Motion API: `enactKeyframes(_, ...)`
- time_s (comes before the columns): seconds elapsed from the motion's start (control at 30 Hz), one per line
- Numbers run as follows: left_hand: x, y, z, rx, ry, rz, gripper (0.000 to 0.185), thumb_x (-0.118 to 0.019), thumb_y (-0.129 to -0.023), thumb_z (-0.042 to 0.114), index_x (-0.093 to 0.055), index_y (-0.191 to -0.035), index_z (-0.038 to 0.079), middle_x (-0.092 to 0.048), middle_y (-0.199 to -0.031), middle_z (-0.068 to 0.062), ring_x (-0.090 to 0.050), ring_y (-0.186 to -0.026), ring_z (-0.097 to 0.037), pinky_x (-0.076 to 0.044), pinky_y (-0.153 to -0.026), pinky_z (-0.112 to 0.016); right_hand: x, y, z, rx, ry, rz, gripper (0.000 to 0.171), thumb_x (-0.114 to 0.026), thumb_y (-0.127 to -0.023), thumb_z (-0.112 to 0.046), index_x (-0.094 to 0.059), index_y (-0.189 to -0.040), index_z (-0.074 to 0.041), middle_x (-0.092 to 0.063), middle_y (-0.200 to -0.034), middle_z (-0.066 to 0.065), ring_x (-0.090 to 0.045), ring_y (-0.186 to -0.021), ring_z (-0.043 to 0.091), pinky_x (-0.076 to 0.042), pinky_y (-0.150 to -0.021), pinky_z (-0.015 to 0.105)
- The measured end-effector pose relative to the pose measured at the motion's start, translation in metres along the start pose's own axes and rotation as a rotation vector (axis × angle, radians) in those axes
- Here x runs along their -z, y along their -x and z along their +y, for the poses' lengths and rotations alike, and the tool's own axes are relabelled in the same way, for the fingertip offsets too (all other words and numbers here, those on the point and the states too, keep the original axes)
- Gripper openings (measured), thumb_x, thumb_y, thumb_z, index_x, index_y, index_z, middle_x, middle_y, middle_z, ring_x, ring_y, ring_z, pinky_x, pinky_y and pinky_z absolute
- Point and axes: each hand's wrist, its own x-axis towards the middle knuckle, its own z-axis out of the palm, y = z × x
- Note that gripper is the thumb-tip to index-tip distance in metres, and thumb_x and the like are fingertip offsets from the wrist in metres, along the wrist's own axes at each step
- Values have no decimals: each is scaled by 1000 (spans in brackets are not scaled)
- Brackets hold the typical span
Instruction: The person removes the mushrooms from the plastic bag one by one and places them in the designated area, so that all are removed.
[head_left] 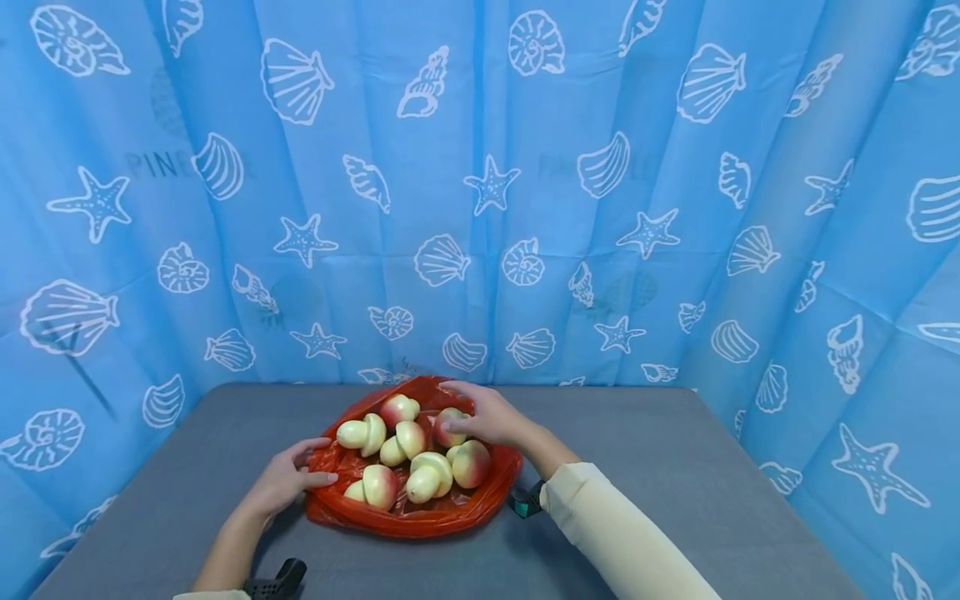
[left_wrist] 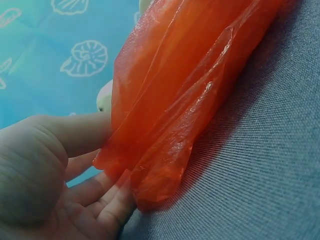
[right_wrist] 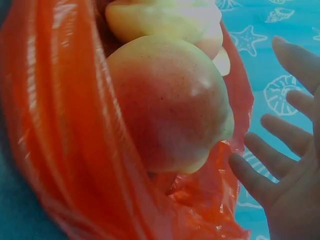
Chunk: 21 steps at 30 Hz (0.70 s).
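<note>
A red plastic bag (head_left: 420, 523) lies spread on the table with its mouth open. Inside it are several mushroom-shaped pieces, cream with red-blushed caps; one mushroom (head_left: 430, 477) sits near the front rim and another mushroom (right_wrist: 167, 105) looms large in the right wrist view. My left hand (head_left: 283, 482) grips the bag's left edge between thumb and fingers, the thumb over the rim in the left wrist view. Over the back right of the bag is my right hand (head_left: 487, 414), fingers spread, above a mushroom (head_left: 450, 427) it partly covers in the head view.
The grey cloth-covered table (head_left: 637, 492) extends on both sides of the bag. A blue curtain (head_left: 480, 208) with white shell and starfish prints hangs behind the table and along its sides.
</note>
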Motion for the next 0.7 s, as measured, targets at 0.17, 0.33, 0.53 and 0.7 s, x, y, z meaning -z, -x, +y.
enactKeyframes(0.17, 0, 1, 0, -12, 4, 1, 73, -79, -81, 31, -47, -140, 3, -46, -136, -29, -46, -117, -42, -44, -92, -57, -6, -10, 2, -25, 21, -44, 60, -71, -90, -30, -48, -144, -16, -52, -140, 11, -49, -127, 28, -41, -101, 47)
enactKeyframes(0.33, -1, 0, 0, -8, 13, 4, 73, -79, -81, 28, -46, -140, 2, -46, -135, -29, -48, -115, -40, -44, -91, -56, -10, -14, 5, -57, 29, -74, 59, -72, -90, -27, -50, -142, -15, -53, -139, 11, -48, -127, 28, -42, -101, 47)
enactKeyframes(0.53, -1, 0, 2, 1, 1, 6, 73, -79, -81, 29, -46, -141, 3, -47, -134, -29, -48, -114, -40, -45, -91, -55, -17, -18, 10, -109, 88, -72, 60, -74, -87, -26, -52, -141, -14, -54, -137, 8, -49, -124, 27, -40, -102, 49)
enactKeyframes(0.7, -2, 2, 4, 1, -15, 18, 73, -79, -80, 30, -47, -140, 2, -49, -132, -29, -50, -111, -38, -47, -88, -53, -23, -20, 12, -132, 133, -62, 60, -77, -84, -25, -55, -138, -10, -59, -130, 6, -53, -117, 26, -41, -100, 48)
